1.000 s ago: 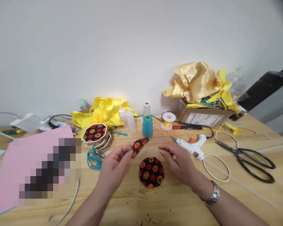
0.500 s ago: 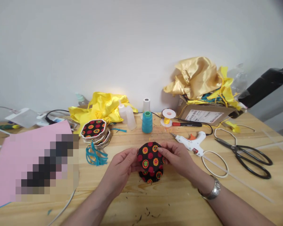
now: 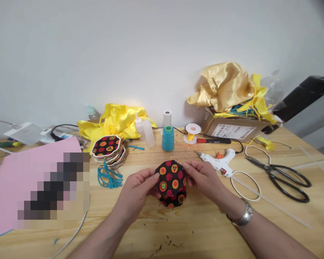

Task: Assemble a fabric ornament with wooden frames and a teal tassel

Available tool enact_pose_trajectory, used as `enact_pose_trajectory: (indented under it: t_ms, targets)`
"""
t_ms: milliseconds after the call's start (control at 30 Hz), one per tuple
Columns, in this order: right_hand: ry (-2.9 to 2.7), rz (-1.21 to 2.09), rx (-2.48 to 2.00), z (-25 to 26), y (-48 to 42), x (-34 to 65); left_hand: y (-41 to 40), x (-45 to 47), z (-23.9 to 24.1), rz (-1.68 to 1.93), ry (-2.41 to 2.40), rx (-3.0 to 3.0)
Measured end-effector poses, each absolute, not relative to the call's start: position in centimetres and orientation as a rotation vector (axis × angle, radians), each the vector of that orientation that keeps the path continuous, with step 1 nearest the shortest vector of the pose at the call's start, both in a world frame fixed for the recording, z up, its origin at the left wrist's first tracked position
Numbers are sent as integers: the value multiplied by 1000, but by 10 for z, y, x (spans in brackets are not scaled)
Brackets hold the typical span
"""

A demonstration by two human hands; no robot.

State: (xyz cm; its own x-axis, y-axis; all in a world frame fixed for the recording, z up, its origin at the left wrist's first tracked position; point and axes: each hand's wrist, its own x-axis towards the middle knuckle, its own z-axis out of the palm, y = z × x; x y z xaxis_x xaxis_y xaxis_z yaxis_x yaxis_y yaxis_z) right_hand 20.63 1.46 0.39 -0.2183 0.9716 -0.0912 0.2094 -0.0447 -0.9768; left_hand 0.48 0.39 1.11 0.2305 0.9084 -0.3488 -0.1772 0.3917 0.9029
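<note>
Between my hands is a black fabric piece [image 3: 169,179] printed with red dots and orange-and-yellow flowers. A second black floral fabric piece [image 3: 175,201] shows below its lower edge; whether the two are joined I cannot tell. My left hand [image 3: 142,185] pinches the left edge, thumb on top and fingers underneath. My right hand [image 3: 202,176] pinches the upper right edge between thumb and fingers. A short yellow thread sticks up from the top of the piece. Just beyond stands a teal thread cone [image 3: 167,139].
A stack of floral panels [image 3: 107,146] and teal tassels [image 3: 110,175] lie left. On the right are a glue gun [image 3: 220,161], a white oval ring [image 3: 245,186] and black-handled scissors [image 3: 280,176]. A cardboard box [image 3: 229,127] holding satin stands behind. Pink paper [image 3: 43,162] lies far left.
The upper fabric piece has shifted slightly left and tilted between my hands. My left thumb now lies further over its edge, and my right thumb has moved to its upper right edge.
</note>
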Motion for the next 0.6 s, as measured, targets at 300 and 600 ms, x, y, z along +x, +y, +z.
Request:
enact_pose_trajectory:
  t_ms: [300,600]
  targets:
    - [-1477,1361,-1273,7,16,205,4,7,13,908,1074,806]
    - [-1526,1324,-1274,15,14,206,1,4,13,954,990,838]
